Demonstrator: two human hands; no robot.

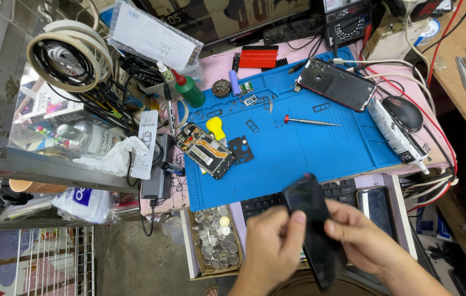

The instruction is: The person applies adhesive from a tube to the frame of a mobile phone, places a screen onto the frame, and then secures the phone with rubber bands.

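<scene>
Both my hands hold a black phone back cover (314,219) low in the view, above a black keyboard (298,200). My left hand (274,246) pinches its left edge with thumb and fingers. My right hand (362,238) grips its right side. On the blue work mat (309,148) lies an opened phone with exposed insides (204,150), a black inner frame piece (241,149), a red-tipped screwdriver (309,121) and a second phone lying on its face (336,83).
A tray of coins (215,238) sits left of the keyboard. Another phone (378,205) lies right of it. A black mouse (403,111), a white tube (396,134), a green bottle (189,89), a tape roll with cables (68,52) and a multimeter (348,19) ring the mat.
</scene>
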